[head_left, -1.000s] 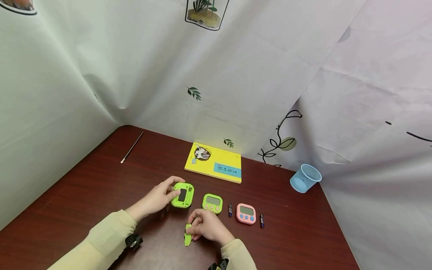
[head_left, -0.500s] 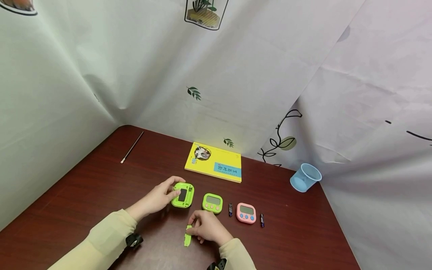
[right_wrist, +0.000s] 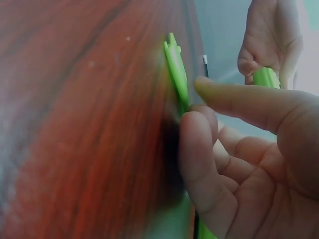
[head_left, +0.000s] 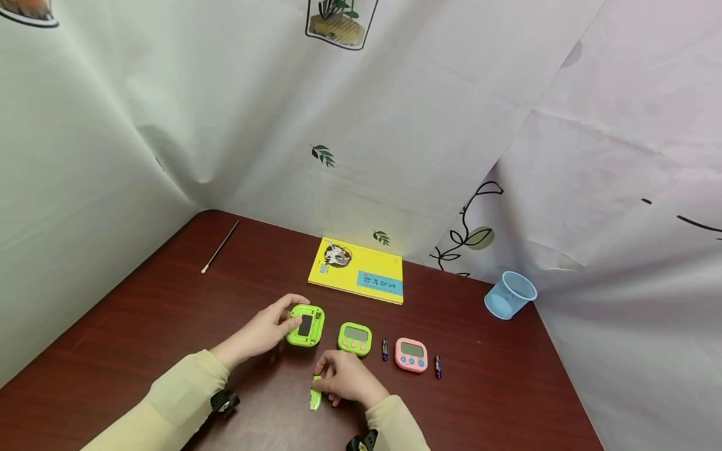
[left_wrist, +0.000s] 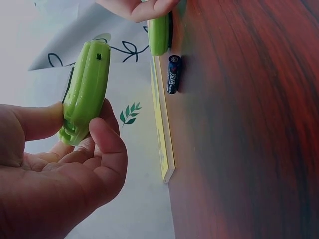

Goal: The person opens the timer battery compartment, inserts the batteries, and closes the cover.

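My left hand [head_left: 269, 327] grips a green digital timer [head_left: 306, 337] between thumb and fingers, its back turned up and its battery compartment uncovered. In the left wrist view the timer [left_wrist: 85, 94] stands edge-on, clear of the table. My right hand [head_left: 345, 377] pinches one end of a small green battery cover [head_left: 315, 399]. The cover [right_wrist: 175, 67] extends from the curled fingertips close over the table in the right wrist view. Just beyond this hand lies a second green timer [head_left: 355, 338], its screen facing up.
A battery [head_left: 385, 349], a pink timer [head_left: 411, 355] and another battery [head_left: 438, 367] lie in a row rightward. A yellow book [head_left: 356, 269] lies near the back edge. The blue cup [head_left: 510, 295] stands far right, and a thin rod [head_left: 220, 247] lies back left.
The right fingers have shifted slightly on the battery cover, and the cover's tilt has changed a little. The left hand and its timer stay in place.
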Available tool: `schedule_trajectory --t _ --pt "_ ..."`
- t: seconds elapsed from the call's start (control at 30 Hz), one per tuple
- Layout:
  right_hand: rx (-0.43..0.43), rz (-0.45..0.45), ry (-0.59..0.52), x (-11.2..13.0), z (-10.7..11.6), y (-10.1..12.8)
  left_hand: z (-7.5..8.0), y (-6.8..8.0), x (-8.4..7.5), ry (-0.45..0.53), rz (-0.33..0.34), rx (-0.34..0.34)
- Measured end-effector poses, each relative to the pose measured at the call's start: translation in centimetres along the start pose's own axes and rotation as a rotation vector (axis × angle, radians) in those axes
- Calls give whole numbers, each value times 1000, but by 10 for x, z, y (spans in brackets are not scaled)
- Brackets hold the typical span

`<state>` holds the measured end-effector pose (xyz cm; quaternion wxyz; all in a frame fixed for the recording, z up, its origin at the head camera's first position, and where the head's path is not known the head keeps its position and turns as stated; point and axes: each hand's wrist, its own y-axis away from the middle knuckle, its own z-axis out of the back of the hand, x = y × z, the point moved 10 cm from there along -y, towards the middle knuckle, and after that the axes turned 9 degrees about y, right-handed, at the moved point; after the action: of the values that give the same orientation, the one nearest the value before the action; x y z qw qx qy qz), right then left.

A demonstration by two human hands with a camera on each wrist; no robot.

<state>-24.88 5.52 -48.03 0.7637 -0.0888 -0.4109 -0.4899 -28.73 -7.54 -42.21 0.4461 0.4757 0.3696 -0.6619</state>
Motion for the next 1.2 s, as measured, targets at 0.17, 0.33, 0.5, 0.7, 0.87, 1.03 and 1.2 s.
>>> schedule_trajectory --t 0.17,0.33,0.5,0.7,0.87,1.03,1.2 --pt "5 -5 19 4 6 2 2 -1 0 0 9 -10" --pt "-74 50 74 12 22 0 4 0 1 0 12 -22" --pt "-225 85 171 18 43 -1 4 1 3 15 14 -17" --pt "-421 97 367 27 61 -3 3 1 4 31 5 -8" --pt "-517 70 579 32 64 -7 2 1 5 26 -5 6" --pt "-542 82 662 35 62 -12 3 2 5 30 -1 0" --pt "-537 92 715 36 60 -19 4 4 6 32 9 -7"
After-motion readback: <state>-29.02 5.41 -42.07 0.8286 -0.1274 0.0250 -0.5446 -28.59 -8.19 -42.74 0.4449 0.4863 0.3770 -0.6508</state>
